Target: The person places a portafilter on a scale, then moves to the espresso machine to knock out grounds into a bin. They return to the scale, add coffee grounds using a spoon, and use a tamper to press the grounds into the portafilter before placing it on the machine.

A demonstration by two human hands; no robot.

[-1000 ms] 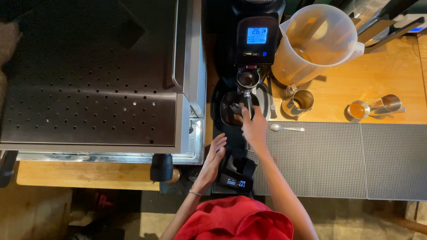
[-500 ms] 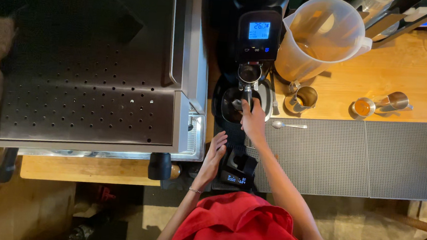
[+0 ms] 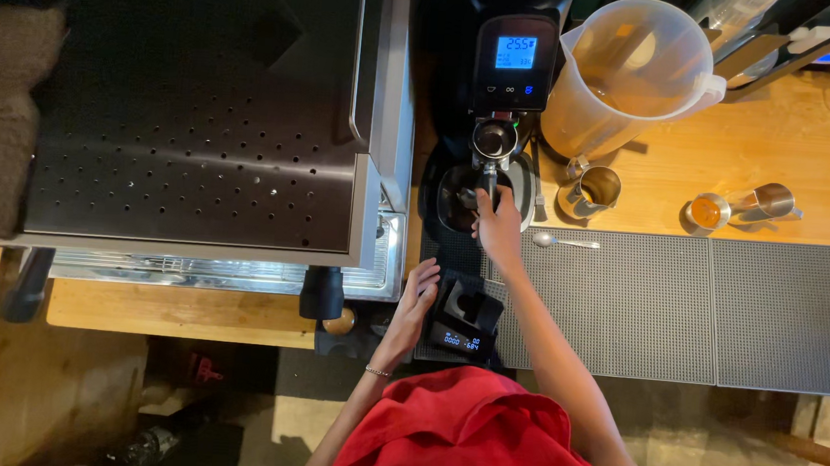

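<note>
The person wears a loose red short-sleeved top [image 3: 464, 436] with small dark print near its hem, bare forearms, and a thin beaded bracelet [image 3: 378, 371] on the left wrist.

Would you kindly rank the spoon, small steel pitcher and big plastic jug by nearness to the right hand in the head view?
From the right hand:
1. Spoon, just to its right on the mat.
2. Small steel pitcher, right, further back.
3. Big plastic jug, at the back right.

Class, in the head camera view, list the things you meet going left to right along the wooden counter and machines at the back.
Espresso machine → coffee grinder with the right hand at it → clear plastic jug → small metal pitcher → metal cup with orange liquid → tipped metal cup.
</note>
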